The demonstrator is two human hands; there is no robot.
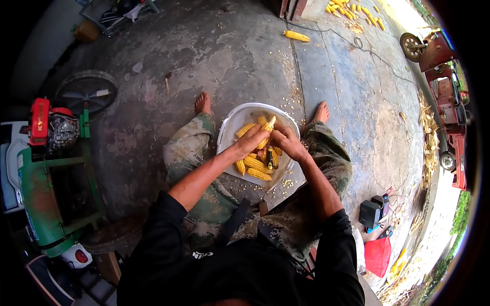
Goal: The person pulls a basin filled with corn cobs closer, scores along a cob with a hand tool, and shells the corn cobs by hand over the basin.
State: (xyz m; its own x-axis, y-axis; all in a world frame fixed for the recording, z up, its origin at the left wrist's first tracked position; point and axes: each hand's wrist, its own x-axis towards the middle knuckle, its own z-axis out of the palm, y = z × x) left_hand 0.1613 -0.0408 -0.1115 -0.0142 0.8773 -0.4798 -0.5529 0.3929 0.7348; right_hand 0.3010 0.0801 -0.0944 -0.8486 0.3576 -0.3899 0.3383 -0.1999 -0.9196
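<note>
The tub (249, 105) has a round rim, with one leg (186, 148) near its left and the other near its right; beyond it the floor (245, 61) stretches wide. Above the tub, the left hand (252, 141) and right hand (289, 143) both hold one cob (268, 127), fingers closed. Its long axis runs away from the person, pale tip far, leaning slightly right.

PLACE: farm shed or yard | FLOOR: stained concrete (153, 66) | MACHINES: green machine (38, 204), red engine (40, 121), red vehicle (445, 104) | CROP: scattered corn cobs (381, 23), dry husks (427, 135) | EDGE: greenery (462, 214)
</note>
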